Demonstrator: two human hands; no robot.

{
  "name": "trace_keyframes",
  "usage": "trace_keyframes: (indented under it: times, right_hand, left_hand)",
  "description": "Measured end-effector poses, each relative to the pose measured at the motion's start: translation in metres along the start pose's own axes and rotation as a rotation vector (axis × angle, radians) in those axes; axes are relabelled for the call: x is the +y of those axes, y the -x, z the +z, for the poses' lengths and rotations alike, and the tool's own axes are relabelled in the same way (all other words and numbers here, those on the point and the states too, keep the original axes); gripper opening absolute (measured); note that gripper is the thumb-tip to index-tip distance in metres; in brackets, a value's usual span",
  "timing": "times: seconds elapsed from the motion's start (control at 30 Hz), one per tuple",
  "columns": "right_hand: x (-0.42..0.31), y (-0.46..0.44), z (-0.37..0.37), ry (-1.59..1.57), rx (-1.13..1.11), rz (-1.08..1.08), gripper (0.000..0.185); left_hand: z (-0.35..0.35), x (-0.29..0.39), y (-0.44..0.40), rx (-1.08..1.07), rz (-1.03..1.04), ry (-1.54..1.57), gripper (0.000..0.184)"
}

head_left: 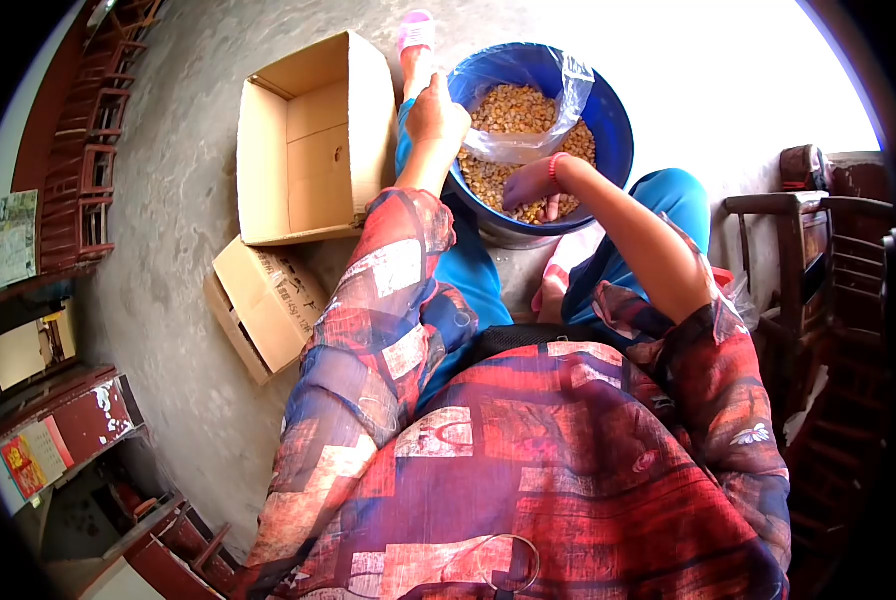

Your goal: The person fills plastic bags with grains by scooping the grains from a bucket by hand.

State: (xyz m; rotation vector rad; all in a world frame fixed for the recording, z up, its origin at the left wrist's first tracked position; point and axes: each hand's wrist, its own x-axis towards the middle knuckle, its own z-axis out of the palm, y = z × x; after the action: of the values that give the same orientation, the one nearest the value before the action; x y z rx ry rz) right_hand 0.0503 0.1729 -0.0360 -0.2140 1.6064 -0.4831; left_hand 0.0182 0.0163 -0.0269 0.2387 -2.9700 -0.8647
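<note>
1. If scooped carelessly, apt to dribble away: loose yellow-brown kernels, dried corn by the look of them, spread inside a deep blue bucket at the upper middle of the view.

2. Right hand: low over the near part of the kernels, fingers bent downward; cannot tell whether gripping any. Red band at the wrist.

3. Left hand: by the bucket's left rim, mostly curled, one digit extended away from the body. Cannot tell whether pinching something, or whether touching the rim.

4. Clear plastic: crumpled and looped within the bucket, with kernels on both sides. Possible trouble: snagging on the fingers, then dragging grains up over the rim.

5. Left trouser leg and right foot, both close to the bucket: with a sudden shift, a risk of rocking it and scattering the contents.

6. Farther left, an open cardboard box, brown inner walls on show. Left sleeve near one corner: possible accidental shove.

7. Beside it, a smaller carton, printed with dark characters, contents hidden. Around both, grey floor.
</note>
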Motion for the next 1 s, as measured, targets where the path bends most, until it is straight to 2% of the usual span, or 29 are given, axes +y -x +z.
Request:
trace_keyframes:
  times: [0.03, 0.17, 0.27, 0.33, 0.4, 0.47, 0.57, 0.6, 0.67, 0.7, 0.73, 0.83, 0.93, 1.0]
  right_hand:
    - [0.003, 0.007, -0.001, -0.05, -0.009, -0.096, 0.033]
    - [0.006, 0.024, -0.004, -0.089, 0.037, -0.165, 0.029]
    - [0.006, 0.033, -0.011, -0.269, 0.117, -0.231, 0.027]
    - [0.003, 0.039, -0.022, -0.433, 0.157, -0.459, 0.024]
    - [-0.009, 0.051, -0.031, -0.474, 0.194, -0.499, 0.023]
    - [-0.016, 0.052, -0.041, -0.668, 0.466, -0.592, 0.023]
    - [-0.015, 0.036, -0.059, -0.787, 0.618, -0.633, 0.028]
    - [-0.012, 0.032, -0.064, -0.787, 0.617, -0.633, 0.028]
    - [-0.003, 0.026, -0.071, -0.156, 0.851, -0.628, 0.029]
    - [0.001, 0.017, -0.068, -0.087, 1.016, -0.691, 0.024]
    - [-0.001, 0.022, -0.065, -0.087, 1.011, -0.688, 0.024]
    - [-0.026, 0.069, -0.034, -0.231, 0.456, -0.539, 0.023]
    - [-0.015, 0.038, -0.015, 0.1, 0.201, -0.409, 0.026]
    - [-0.01, 0.023, -0.001, 0.307, 0.211, -0.257, 0.027]
  left_hand:
    - [0.0, 0.0, 0.0, 0.009, 0.008, 0.001, 0.035]
    - [0.002, -0.001, -0.001, -0.022, -0.001, -0.021, 0.033]
    - [0.002, -0.001, -0.001, -0.009, 0.003, 0.0, 0.032]
    - [0.001, 0.0, -0.001, -0.025, 0.001, -0.022, 0.032]
    - [0.001, 0.0, -0.001, -0.026, 0.002, -0.022, 0.032]
    - [0.003, -0.001, -0.003, -0.027, 0.001, -0.023, 0.032]
    - [0.003, -0.001, -0.004, -0.019, -0.015, -0.013, 0.033]
    - [0.002, -0.001, -0.003, -0.037, -0.01, -0.002, 0.033]
    - [0.003, -0.002, -0.005, -0.057, -0.006, 0.008, 0.034]
    - [0.003, -0.002, -0.007, -0.055, 0.006, 0.003, 0.035]
    - [0.005, -0.003, -0.007, -0.057, 0.016, -0.001, 0.035]
    - [-0.001, 0.002, -0.004, -0.081, 0.002, -0.038, 0.037]
    - [-0.001, 0.002, -0.004, -0.108, -0.018, -0.015, 0.039]
    - [-0.002, 0.003, -0.002, -0.098, -0.016, -0.007, 0.039]
